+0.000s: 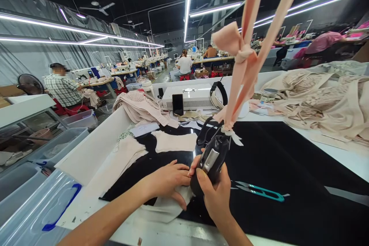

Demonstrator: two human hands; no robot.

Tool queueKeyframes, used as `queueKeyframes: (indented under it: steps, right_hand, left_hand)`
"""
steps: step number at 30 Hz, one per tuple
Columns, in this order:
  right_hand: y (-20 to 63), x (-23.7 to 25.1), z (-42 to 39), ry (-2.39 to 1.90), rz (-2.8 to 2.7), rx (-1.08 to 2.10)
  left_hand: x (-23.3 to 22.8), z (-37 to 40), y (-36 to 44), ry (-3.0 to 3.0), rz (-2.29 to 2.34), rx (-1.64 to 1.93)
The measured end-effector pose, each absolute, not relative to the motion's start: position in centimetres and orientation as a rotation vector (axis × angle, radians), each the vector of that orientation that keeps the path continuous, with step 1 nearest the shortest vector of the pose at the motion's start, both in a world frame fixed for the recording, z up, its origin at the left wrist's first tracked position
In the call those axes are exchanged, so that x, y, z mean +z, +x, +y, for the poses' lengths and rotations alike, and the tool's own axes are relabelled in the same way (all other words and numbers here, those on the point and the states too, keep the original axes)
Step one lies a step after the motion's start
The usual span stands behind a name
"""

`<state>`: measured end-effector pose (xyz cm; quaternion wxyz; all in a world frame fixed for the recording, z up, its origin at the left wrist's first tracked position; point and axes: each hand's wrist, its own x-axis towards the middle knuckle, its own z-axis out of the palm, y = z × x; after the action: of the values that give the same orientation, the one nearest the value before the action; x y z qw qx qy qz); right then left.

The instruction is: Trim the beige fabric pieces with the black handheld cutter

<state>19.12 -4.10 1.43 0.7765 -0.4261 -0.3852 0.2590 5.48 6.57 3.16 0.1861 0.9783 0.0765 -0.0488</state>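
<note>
My right hand (216, 194) is wrapped round a black handheld tool (220, 146) with a silver metal lever on its upper side. The tool hangs from knotted peach fabric strips (248, 61) that run up out of view, and a black cord loops beside it. Its lower end is down near a small off-white fabric piece (164, 212). On that piece my left hand (170, 180) lies with fingers spread, the fingertips close to the tool. Right of the tool, teal-handled thread snips (262, 192) rest on the black mat (288, 153).
Another cream cut piece (175, 141) lies on the mat. Behind stand a phone (178, 104) and a white vented box (188, 99). Cream fabric is heaped at the back left (138, 107) and right (331, 92). Clear plastic bins (69, 144) line the left; co-workers sit beyond.
</note>
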Motion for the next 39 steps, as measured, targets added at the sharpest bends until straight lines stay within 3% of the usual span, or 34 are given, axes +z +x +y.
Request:
queueKeyframes:
  steps: [21,28,39]
  right_hand:
    - [18.5,1.9,-4.5,-0.879,-0.806,0.601]
    - [19.7,2.8,-4.6,-0.79,-0.86,0.577]
    - [19.9,2.5,-3.8,-0.792,-0.854,0.574]
  left_hand:
    - [3.0,6.0,3.9,2.784,0.216,0.066]
    - [1.7,2.4,0.0,2.737,0.696,0.367]
    - [-0.5,3.1,-2.5,2.864,0.458,0.48]
